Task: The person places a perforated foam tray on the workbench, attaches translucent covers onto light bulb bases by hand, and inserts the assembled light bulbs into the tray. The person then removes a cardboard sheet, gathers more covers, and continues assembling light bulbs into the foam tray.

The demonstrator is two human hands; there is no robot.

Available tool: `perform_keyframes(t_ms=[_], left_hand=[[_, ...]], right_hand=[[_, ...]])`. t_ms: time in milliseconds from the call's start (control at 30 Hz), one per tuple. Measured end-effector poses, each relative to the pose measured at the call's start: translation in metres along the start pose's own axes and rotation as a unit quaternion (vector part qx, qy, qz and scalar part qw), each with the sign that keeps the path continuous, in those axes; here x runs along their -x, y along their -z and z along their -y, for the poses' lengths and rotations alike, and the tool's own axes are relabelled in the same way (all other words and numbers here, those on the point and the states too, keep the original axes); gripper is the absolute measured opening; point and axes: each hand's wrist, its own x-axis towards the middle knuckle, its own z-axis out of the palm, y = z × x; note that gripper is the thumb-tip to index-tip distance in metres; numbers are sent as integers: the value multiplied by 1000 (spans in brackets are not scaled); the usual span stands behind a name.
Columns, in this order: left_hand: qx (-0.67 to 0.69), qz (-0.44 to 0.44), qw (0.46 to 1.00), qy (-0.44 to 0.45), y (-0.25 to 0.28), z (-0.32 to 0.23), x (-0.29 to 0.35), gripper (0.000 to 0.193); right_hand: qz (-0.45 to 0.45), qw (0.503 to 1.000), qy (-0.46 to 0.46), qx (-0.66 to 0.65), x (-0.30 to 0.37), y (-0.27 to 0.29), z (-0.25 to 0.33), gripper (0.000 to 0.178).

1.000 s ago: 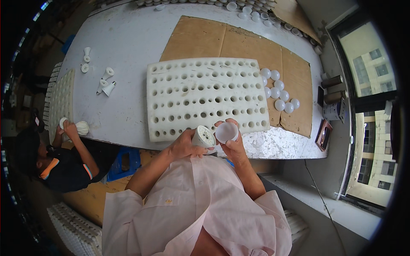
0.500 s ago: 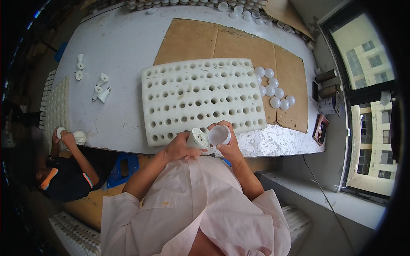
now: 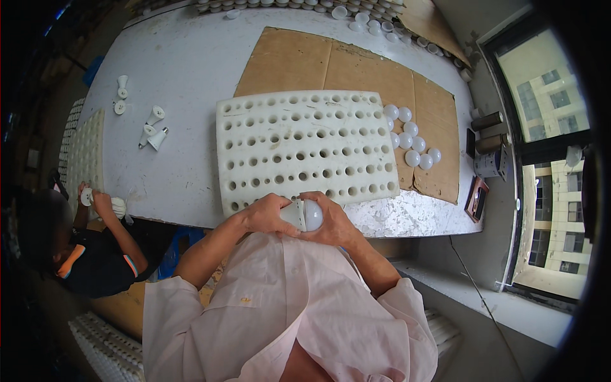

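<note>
In front of my shirt, both hands meet at the table's near edge. My left hand (image 3: 266, 215) is closed around a white LED bulb base (image 3: 292, 215). My right hand (image 3: 332, 221) grips a white bulb cover (image 3: 313, 215), whose open rim is against the wide end of the base. Whether the two are fully seated, I cannot tell. Just beyond my hands lies a white foam tray (image 3: 305, 145) with rows of round holes. To its right, several white domed covers (image 3: 412, 141) rest on a sheet of cardboard (image 3: 356, 67).
Several bulb bases (image 3: 154, 130) lie on the white table (image 3: 172, 70) at the left. A co-worker (image 3: 95, 254) sits there, handling a white part by another foam tray (image 3: 88, 146). More covers (image 3: 375, 27) line the far edge. A window (image 3: 554, 127) is at the right.
My hands have come together. The cover, earlier apart with its opening showing, is turned and now meets the bulb base. The whole view has shifted slightly.
</note>
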Motion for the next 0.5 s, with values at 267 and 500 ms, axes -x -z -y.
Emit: perform_keyframes(t_ms=[267, 500], left_hand=[[-37, -15, 999, 5, 8, 6, 2, 41], [-96, -40, 993, -53, 12, 11, 2, 45]], right_hand=[[18, 999, 38, 29, -11, -4, -1, 75], [35, 992, 118, 37, -19, -8, -6, 76]])
